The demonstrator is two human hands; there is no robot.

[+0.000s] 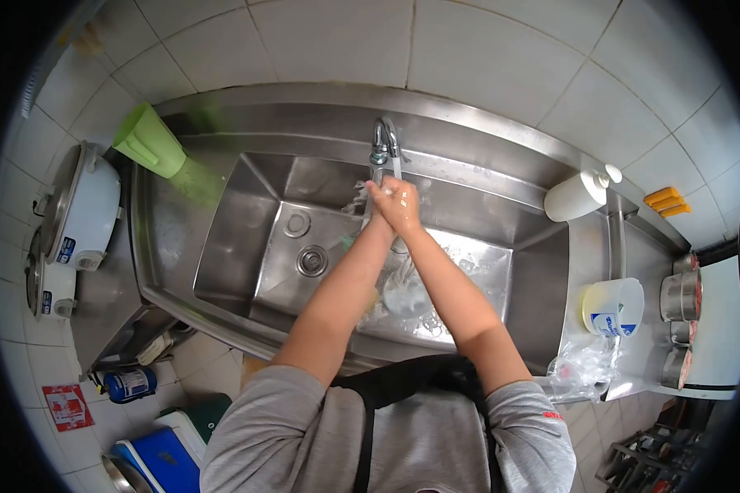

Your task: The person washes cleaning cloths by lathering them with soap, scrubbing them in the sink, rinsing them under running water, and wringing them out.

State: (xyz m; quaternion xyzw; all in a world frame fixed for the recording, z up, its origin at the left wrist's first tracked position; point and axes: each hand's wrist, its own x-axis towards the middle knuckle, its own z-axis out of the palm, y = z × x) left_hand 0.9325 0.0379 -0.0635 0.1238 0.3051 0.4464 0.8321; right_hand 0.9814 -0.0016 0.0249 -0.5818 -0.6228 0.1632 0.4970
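Observation:
Beneath the running faucet (pixel 382 140), my two hands are pressed together over the sink (pixel 230 238). My right hand (pixel 403 203) is wet and closes over my left hand (pixel 376 200), whose fingers are mostly hidden. Water from the spout falls onto them. Below my forearms, a translucent plastic item (pixel 406 296), perhaps a bag or container, lies on the wet sink floor, partly covered by my arms. The drain (pixel 312 260) shows to the left of it.
A green pitcher (pixel 150 141) lies tilted at the left rim. Rice cookers (pixel 90 205) stand further left. At right are a white pump bottle (pixel 577 195), a translucent tub (pixel 613 306), crumpled clear plastic (pixel 584 366) and several metal tins (pixel 680 296).

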